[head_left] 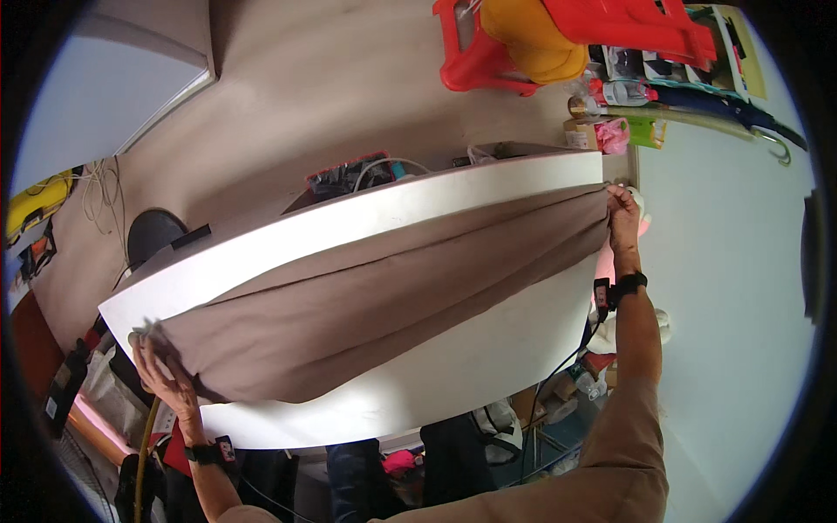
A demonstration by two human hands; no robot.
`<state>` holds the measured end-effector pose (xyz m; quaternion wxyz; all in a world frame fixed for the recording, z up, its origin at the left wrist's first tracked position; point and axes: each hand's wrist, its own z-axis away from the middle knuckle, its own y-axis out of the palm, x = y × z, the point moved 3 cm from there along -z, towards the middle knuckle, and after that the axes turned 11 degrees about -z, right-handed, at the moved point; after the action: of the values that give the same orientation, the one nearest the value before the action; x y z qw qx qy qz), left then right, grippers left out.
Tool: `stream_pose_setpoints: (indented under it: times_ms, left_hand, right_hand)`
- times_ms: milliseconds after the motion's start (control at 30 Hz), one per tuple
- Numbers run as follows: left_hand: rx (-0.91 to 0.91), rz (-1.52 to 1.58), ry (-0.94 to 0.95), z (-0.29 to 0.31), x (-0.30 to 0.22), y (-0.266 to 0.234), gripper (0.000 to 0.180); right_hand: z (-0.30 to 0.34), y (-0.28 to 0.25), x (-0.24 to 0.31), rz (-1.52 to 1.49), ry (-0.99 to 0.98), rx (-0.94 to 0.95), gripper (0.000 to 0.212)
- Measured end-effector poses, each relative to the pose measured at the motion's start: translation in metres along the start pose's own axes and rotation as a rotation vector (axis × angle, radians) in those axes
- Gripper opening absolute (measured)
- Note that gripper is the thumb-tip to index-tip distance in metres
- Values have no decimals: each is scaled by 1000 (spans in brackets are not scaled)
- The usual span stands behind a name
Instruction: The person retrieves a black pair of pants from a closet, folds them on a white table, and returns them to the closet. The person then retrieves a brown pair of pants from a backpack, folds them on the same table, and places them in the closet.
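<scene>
A long brown cloth [366,305] lies lengthwise in loose folds across a white tabletop [323,235]. At its far right end, my right hand [622,213] pinches the gathered edge near the table's corner. My left hand [166,383] is at the cloth's left end, its fingers along the edge; part of its grip is hidden. Just beyond the left fingertips is a small blurred greyish-green patch [150,329] that I cannot make out. Between the two hands the upper folds run nearly straight, while the lower edge sags toward me.
Behind the table stand a red plastic stool [462,52] with a yellow cap [532,44], and a box with a pink bag [613,135]. A dark round seat [155,235] is at the left. A pale wall [724,305] rises close on the right. Bags and bottles crowd below the table.
</scene>
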<state>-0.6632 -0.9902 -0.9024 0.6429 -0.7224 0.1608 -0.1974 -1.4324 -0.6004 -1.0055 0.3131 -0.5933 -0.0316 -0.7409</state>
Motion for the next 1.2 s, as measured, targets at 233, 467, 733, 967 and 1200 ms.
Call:
stream_pose_setpoints:
  times_ms: [233,467,733,967,1200]
  left_hand:
    - [139,-30,130,-23,-33,5,27]
    - [50,-5,86,-27,-24,-28,14]
    - [9,14,-102,-23,-35,28,21]
    - [-69,81,-312,17,-36,-2,52]
    - [134,-1,-452,26,-54,45,67]
  right_hand:
    - [36,-18,103,-127,-113,-124,13]
    - [74,-35,184,-98,-206,-113,18]
    - [-10,-39,58,-8,-142,-94,18]
    - [83,103,86,-451,13,400,46]
    - [4,-39,-54,-84,386,140,66]
